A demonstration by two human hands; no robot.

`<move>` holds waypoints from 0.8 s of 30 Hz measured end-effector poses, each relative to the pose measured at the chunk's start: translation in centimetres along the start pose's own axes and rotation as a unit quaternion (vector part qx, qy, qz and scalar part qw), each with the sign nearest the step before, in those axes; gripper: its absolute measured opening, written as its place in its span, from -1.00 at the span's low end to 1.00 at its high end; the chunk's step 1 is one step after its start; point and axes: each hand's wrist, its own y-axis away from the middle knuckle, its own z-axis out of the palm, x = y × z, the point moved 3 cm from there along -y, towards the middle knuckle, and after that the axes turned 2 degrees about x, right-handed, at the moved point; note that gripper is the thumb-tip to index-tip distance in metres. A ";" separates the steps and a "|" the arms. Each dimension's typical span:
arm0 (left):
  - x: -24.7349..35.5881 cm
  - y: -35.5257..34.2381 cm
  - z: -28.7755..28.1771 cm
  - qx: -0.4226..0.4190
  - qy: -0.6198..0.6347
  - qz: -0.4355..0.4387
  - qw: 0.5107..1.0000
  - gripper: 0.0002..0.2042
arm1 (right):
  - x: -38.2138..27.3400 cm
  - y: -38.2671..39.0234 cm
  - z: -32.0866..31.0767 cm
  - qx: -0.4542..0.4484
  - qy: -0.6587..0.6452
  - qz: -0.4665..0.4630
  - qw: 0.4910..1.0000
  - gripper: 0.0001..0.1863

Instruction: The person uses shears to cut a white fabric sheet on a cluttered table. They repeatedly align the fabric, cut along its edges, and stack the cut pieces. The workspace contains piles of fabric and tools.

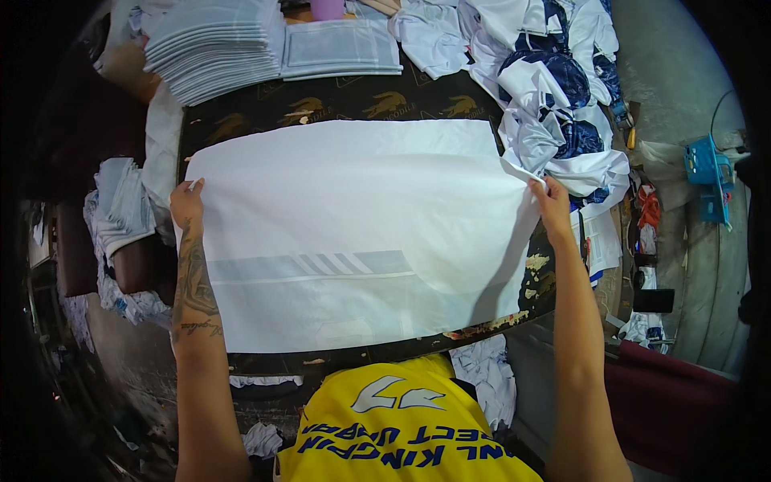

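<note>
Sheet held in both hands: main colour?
The sheet is mainly white, best seen in the head view.

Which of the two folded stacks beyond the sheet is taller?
The left stack: many layers show, while the right stack shows only few.

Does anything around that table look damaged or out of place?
Yes. The dark tabletop looks worn: pale, ragged patches break its surface beside the white sheet, at the near right. Behind, the white-and-navy fabric lies crumpled, unlike the neat stack at back left.
</note>
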 end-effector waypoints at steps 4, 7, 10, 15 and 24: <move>2.1 -2.5 2.7 0.028 -0.041 0.046 0.998 -0.47 | 3.9 -3.8 3.5 0.072 0.092 0.048 0.992 -0.62; 3.1 -4.5 3.5 0.035 -0.059 0.065 0.996 -0.45 | 5.2 -6.0 5.2 0.054 0.105 0.053 0.992 -0.60; 3.8 -5.8 3.7 0.012 -0.011 0.033 0.999 -0.43 | 5.1 -7.8 6.4 0.067 0.121 0.048 0.989 -0.60; 4.8 -6.4 3.3 0.005 -0.011 0.016 1.000 -0.40 | 4.4 -9.9 7.9 0.090 0.118 0.044 0.988 -0.59; 5.2 -7.9 2.7 0.023 -0.056 0.074 0.995 -0.46 | 3.2 -12.3 9.3 0.068 0.170 0.038 0.982 -0.44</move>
